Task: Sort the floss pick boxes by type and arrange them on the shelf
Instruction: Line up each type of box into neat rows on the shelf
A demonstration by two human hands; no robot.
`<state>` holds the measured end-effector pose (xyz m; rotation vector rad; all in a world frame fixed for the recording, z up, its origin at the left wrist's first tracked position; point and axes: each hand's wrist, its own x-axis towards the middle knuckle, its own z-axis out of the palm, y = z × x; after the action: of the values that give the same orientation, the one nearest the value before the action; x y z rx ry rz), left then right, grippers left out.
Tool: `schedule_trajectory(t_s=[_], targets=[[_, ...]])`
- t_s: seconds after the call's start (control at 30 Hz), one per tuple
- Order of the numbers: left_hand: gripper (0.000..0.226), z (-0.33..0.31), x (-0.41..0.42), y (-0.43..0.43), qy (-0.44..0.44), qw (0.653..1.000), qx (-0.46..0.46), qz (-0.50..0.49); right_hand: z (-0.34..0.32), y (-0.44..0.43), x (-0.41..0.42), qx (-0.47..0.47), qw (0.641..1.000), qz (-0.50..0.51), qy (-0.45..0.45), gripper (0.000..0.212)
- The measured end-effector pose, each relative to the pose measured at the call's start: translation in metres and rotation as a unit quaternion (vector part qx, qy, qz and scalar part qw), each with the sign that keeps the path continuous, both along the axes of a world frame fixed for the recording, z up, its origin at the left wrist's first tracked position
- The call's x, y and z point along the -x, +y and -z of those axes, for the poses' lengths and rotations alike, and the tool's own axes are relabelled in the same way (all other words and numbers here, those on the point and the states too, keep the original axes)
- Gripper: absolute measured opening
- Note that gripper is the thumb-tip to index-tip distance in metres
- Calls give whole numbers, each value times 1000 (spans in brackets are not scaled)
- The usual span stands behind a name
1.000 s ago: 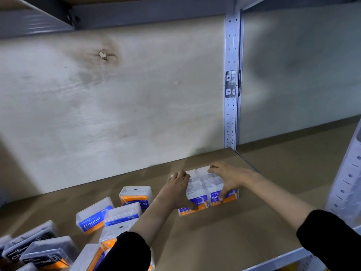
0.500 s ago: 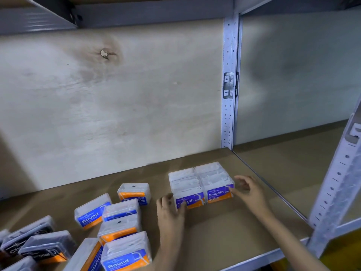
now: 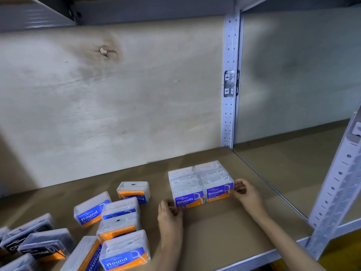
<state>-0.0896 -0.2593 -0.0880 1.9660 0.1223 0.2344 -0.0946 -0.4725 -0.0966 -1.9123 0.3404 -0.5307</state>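
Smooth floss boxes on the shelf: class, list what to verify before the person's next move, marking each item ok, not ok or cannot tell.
1. Smooth block stands in two tidy columns, labels forward: ok.
2. Hands at the block's front corners, left hand and right hand: ok.
3. Whether the fingers grip the block or merely touch it: cannot tell.
4. Round boxes lined up together: not ok, scattered at mixed angles.
5. Charcoal boxes arranged: not ok, lying loose at the left end of the shelf.
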Motion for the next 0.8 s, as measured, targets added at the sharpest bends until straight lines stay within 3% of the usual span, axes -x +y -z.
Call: schedule_trajectory(t_s=[0.8], targets=[[23,2,-1,-2,8,1000,-16,5,3,0,-3,-11,1000,-13,-13,35]])
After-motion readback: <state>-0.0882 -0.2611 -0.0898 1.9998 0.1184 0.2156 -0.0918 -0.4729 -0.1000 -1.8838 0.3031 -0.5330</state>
